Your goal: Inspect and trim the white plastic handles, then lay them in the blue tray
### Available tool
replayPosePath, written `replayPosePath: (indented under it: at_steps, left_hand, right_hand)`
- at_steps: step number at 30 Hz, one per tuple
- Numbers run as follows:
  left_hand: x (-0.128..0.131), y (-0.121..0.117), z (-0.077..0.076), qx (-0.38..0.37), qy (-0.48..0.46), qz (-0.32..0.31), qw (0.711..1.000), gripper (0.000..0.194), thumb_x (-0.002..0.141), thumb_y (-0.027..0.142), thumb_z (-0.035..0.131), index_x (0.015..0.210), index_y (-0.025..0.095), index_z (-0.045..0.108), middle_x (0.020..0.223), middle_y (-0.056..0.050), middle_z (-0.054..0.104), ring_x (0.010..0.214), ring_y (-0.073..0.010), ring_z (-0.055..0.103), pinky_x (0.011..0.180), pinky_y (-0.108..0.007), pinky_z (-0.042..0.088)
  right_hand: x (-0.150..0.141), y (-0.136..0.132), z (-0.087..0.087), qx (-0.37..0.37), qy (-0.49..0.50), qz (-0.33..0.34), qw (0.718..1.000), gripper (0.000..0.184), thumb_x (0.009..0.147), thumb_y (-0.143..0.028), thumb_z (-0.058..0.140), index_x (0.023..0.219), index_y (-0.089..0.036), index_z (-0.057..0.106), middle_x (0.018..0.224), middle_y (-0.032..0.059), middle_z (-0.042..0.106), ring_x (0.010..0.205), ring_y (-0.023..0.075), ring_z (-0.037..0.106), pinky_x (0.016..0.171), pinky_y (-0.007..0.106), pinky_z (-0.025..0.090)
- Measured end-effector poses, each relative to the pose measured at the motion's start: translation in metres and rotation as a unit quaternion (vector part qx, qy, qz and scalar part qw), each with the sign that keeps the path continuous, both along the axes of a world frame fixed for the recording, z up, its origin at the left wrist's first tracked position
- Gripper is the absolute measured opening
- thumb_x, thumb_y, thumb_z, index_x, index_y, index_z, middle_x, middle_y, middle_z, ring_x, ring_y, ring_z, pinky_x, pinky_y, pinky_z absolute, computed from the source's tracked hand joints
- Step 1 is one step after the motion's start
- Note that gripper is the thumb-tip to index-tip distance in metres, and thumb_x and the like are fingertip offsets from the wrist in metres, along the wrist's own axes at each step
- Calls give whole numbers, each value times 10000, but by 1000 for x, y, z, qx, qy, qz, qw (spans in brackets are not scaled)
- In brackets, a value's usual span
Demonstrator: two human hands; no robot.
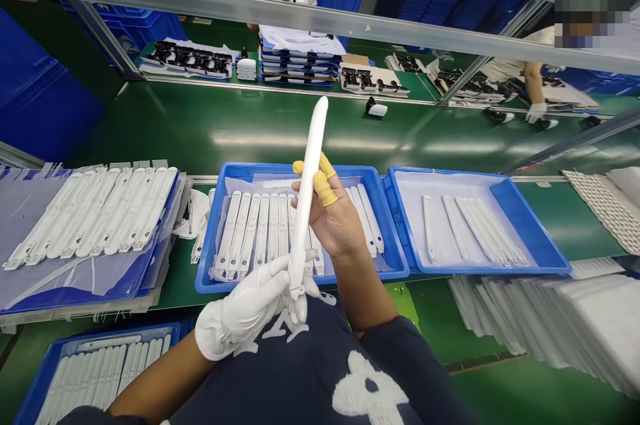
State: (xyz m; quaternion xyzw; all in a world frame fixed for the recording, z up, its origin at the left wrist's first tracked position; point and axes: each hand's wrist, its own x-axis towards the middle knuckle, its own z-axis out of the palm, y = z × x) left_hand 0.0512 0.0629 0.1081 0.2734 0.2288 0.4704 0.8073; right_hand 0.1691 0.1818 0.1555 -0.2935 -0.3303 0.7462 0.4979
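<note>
A long, smooth white plastic strip (309,178) with a rounded tip stands nearly upright in front of me. My left hand (250,301), in a white glove, is closed round its lower end. My right hand (334,211), bare but for yellow finger cots, is closed on its middle, thumb in front and fingers behind. Behind the hands lies a blue tray (206,268) with rows of similar white strips (253,231); my right hand and the held strip hide part of them.
A second blue tray (530,211) at right holds several strips. At left, more strips (100,208) lie on stacked sheets. Below left is another filled tray (55,351). A metal rail (200,1) crosses ahead; beyond it two people work. White sheets (565,318) stand at lower right.
</note>
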Motion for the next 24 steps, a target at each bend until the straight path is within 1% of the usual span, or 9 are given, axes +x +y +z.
replayPosePath:
  at_steps: [3, 6, 8, 10, 13, 15, 19, 22, 24]
  left_hand:
    - [0, -1, -7, -2, -38, -21, 999, 364, 943, 457, 667, 1228, 233, 698, 920, -45, 721, 585, -97, 668, 539, -191, 527]
    - [-2, -1, -15, 26, -22, -52, 998, 408, 923, 491, 680, 1214, 207, 696, 933, -65, 718, 571, -105, 654, 544, -215, 523]
    - [-4, -2, -21, 43, 21, -68, 997, 458, 900, 529, 691, 1191, 176, 689, 938, -81, 712, 573, -117, 646, 554, -239, 523]
    - [-6, -2, -26, 49, 92, -77, 992, 479, 897, 553, 680, 1176, 164, 679, 921, -79, 701, 611, -138, 651, 592, -263, 528]
    - [-7, -2, -33, 69, 215, -85, 970, 429, 915, 550, 652, 1125, 177, 688, 862, -62, 698, 725, -183, 663, 715, -315, 543]
    - [-6, -2, -37, 84, 272, -77, 956, 397, 913, 548, 648, 1069, 186, 698, 865, -62, 705, 806, -209, 657, 802, -346, 541]
    - [-1, -5, -42, 91, 326, -35, 940, 349, 916, 519, 639, 1045, 200, 697, 980, -59, 698, 928, -240, 630, 919, -393, 520]
    - [4, -8, -44, 124, 388, 9, 913, 324, 911, 479, 649, 1094, 220, 715, 1104, -81, 706, 1072, -292, 616, 1047, -456, 456]
    - [5, -9, -45, 136, 426, 37, 894, 339, 895, 462, 670, 1141, 235, 720, 1199, -97, 703, 1155, -325, 597, 1094, -486, 420]
  right_hand:
    - [2, -3, -1, -3, 20, 10, 1000, 357, 810, -309, 776, 1152, -366, 691, 1127, -60, 699, 848, 93, 651, 743, 220, 594]
    - [4, -8, 3, -3, 45, 29, 999, 379, 750, -303, 835, 1103, -359, 709, 1069, -66, 702, 805, 83, 640, 723, 206, 579]
    - [5, -13, 8, 4, 57, 44, 997, 379, 718, -311, 867, 1064, -342, 714, 1025, -63, 709, 784, 83, 639, 714, 204, 569]
    - [6, -18, 13, 16, 57, 55, 997, 353, 713, -351, 880, 1022, -316, 712, 985, -51, 716, 765, 89, 642, 716, 215, 561]
    - [10, -26, 18, 27, 31, 67, 997, 349, 726, -476, 861, 943, -263, 690, 928, -19, 718, 708, 103, 638, 727, 256, 556]
    - [12, -29, 18, 38, 9, 72, 997, 416, 727, -572, 830, 912, -236, 668, 878, -2, 710, 669, 116, 632, 730, 287, 552]
    - [14, -30, 17, 74, -16, 93, 993, 531, 780, -715, 695, 957, -218, 634, 724, 4, 674, 619, 151, 628, 707, 324, 539]
    - [14, -30, 16, 78, -13, 115, 990, 561, 832, -752, 595, 992, -215, 606, 624, -7, 645, 560, 162, 605, 664, 331, 529]
    - [13, -31, 15, 77, -6, 122, 990, 556, 851, -748, 573, 993, -211, 593, 626, -4, 653, 537, 151, 588, 641, 319, 522]
